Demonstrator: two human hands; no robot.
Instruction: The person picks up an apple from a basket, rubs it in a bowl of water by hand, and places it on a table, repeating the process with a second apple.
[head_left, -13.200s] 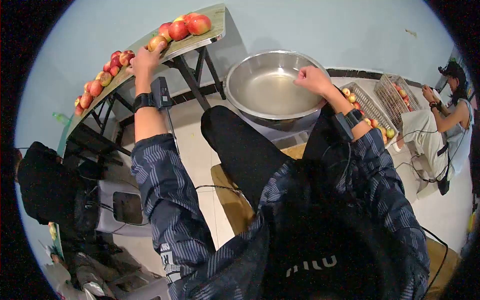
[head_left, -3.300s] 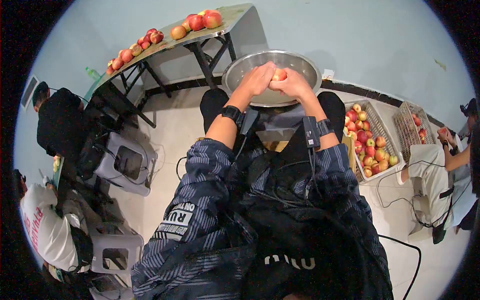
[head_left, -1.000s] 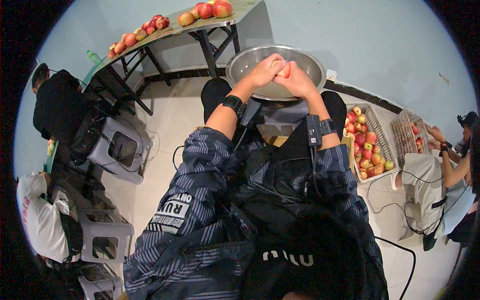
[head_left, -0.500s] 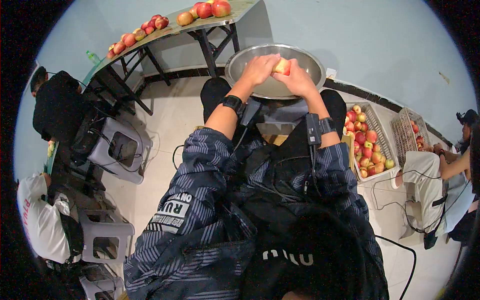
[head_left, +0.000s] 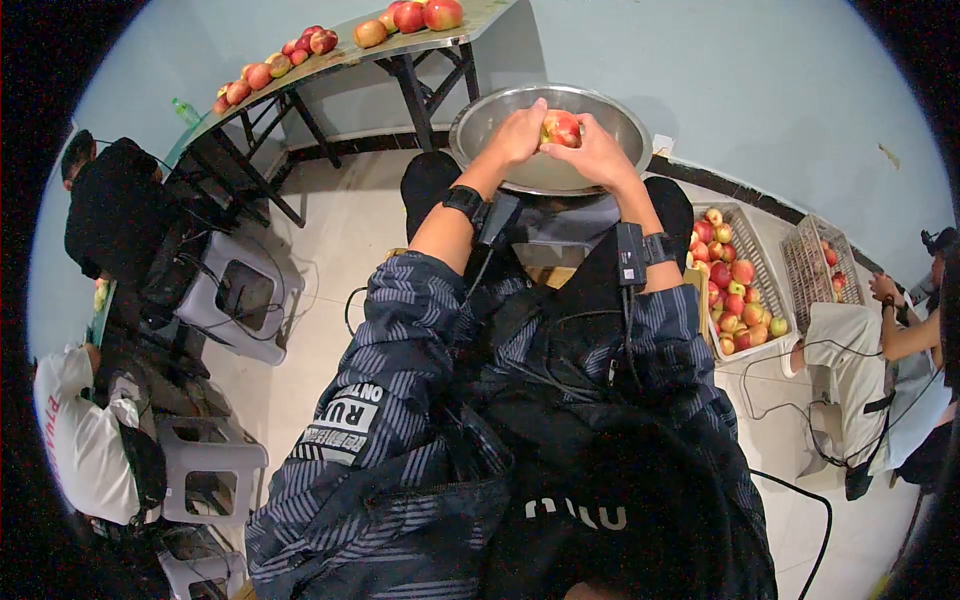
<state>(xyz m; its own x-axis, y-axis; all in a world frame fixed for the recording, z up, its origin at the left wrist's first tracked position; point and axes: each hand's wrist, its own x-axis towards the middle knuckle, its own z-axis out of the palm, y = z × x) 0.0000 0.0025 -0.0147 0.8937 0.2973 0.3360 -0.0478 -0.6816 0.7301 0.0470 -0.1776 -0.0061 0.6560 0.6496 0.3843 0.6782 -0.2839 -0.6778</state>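
Note:
A red and yellow apple [head_left: 562, 128] is held between my two hands, above a wide metal basin [head_left: 625, 125] that stands in front of my knees. My left hand [head_left: 517, 137] presses on the apple's left side. On its right side, my right hand [head_left: 598, 157] has its fingers curled round it. The inside of the basin is partly hidden by my hands and forearms.
A table [head_left: 340, 62] at the upper left bears several apples. On the right are a crate of apples [head_left: 785, 300] and another crate [head_left: 797, 262]. One person sits at the right, two at the left near grey stools [head_left: 285, 285]. Cables cross the floor.
The apple has been turned between my hands, so more of its red skin shows. My left hand has shifted slightly left. The person on the right has raised a hand from the far crate.

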